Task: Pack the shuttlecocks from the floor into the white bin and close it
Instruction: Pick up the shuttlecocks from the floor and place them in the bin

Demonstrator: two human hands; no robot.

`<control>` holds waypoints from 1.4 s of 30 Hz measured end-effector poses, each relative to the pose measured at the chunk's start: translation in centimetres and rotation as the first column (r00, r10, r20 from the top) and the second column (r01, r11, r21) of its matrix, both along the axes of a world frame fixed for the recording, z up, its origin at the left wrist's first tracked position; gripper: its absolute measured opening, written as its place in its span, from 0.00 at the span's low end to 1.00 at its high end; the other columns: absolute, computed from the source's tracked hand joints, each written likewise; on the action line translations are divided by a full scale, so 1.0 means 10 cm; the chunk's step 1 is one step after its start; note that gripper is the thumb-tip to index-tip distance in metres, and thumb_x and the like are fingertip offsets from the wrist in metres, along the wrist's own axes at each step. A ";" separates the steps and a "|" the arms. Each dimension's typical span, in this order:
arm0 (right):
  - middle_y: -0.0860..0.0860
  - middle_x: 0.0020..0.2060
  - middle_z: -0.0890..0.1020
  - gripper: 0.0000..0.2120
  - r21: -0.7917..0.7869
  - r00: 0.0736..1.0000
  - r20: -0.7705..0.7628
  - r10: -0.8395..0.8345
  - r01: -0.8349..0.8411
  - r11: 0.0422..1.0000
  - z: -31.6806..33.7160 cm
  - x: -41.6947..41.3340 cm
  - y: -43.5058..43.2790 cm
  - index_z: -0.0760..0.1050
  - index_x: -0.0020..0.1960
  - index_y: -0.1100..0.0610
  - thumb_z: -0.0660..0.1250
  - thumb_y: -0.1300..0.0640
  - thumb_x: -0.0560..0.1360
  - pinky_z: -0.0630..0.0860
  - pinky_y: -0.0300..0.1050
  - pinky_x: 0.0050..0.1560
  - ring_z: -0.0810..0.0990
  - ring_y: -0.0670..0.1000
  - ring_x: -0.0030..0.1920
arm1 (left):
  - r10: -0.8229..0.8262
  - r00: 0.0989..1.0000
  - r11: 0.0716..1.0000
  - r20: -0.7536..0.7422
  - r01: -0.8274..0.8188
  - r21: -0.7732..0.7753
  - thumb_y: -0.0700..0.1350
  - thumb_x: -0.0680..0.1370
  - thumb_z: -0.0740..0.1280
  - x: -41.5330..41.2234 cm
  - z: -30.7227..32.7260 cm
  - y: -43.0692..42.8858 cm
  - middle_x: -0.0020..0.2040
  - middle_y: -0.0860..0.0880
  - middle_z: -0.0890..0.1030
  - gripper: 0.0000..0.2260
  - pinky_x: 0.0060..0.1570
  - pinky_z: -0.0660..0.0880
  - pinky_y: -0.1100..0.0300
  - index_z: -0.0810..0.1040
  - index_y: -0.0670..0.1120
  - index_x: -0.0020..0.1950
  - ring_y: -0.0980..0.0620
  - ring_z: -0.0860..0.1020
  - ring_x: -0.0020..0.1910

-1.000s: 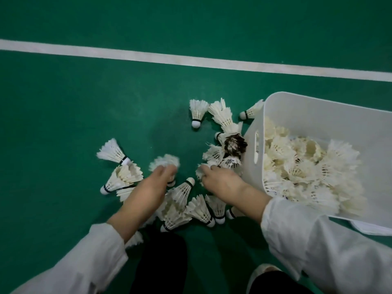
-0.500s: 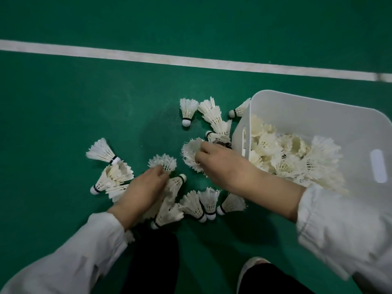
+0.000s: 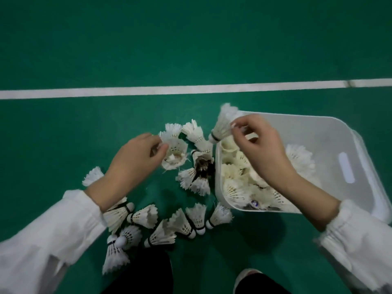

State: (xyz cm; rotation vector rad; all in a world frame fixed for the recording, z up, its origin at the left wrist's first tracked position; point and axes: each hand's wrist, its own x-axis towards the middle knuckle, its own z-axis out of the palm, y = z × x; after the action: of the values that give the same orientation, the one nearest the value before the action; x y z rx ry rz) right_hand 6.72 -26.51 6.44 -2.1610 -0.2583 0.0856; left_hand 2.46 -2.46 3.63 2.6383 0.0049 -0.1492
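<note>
The white bin stands open on the green floor at the right, holding several white shuttlecocks. My right hand hovers over the bin's near-left corner and pinches a white shuttlecock by its feathers. My left hand is low over the floor pile and grips a frayed shuttlecock. Several more shuttlecocks lie scattered on the floor between my arms, one with dark feathers beside the bin's wall.
A white court line crosses the floor beyond the pile. A white lid edge shows along the bin's right side. My dark trouser legs and a shoe are at the bottom edge.
My right hand rose from the floor pile to the bin's corner with a shuttlecock. My left hand moved forward from the near cluster to the frayed shuttlecock. The view shifted.
</note>
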 end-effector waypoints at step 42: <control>0.40 0.54 0.73 0.15 -0.091 0.949 -0.189 0.254 -0.275 0.957 -0.47 -0.12 -1.02 0.71 0.61 0.48 0.65 0.56 0.75 0.68 0.31 0.42 0.76 0.43 0.44 | 0.000 0.998 0.999 -0.067 -0.002 -0.034 0.49 0.78 0.59 0.32 -0.32 -1.79 0.40 0.49 0.74 0.12 0.38 0.69 0.55 0.77 0.44 0.43 0.48 0.73 0.38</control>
State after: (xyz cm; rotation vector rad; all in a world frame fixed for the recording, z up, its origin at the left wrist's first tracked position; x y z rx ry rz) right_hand 5.51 -36.74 1.71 -2.2064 -0.4504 0.4527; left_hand 5.63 -20.36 0.40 2.5981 0.0261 -0.2358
